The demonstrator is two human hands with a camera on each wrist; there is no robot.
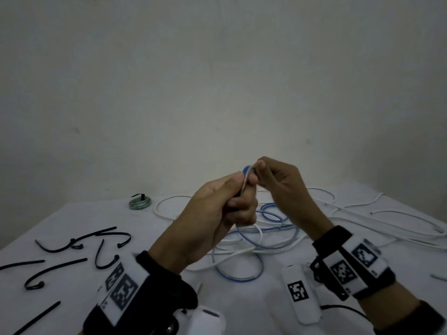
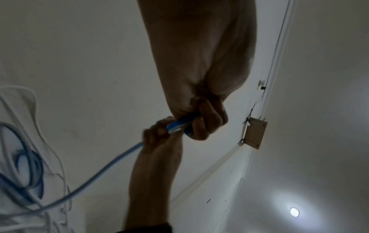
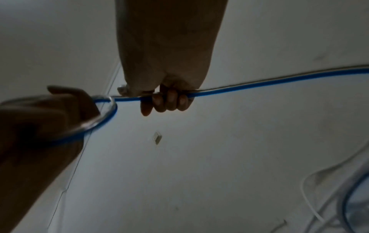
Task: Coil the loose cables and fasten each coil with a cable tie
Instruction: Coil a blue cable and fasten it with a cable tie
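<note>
Head view: both hands are raised above the white table (image 1: 72, 213), close together. The left hand (image 1: 212, 213) clutches a small loop of the blue cable (image 1: 245, 172), fingers curled round it; the right hand (image 1: 278, 182) pinches the same cable at the top of the loop. From the right hand's curled fingers (image 3: 169, 100) the cable runs sideways, then drops to blue loops (image 1: 239, 269) lying below the hands, tangled with white cables (image 1: 387, 226). Left of the left hand lie black cable ties (image 1: 84, 240); beyond them sits a green coil (image 1: 140, 203) already tied. A plain pale wall (image 1: 217, 81) rises behind the table.
</note>
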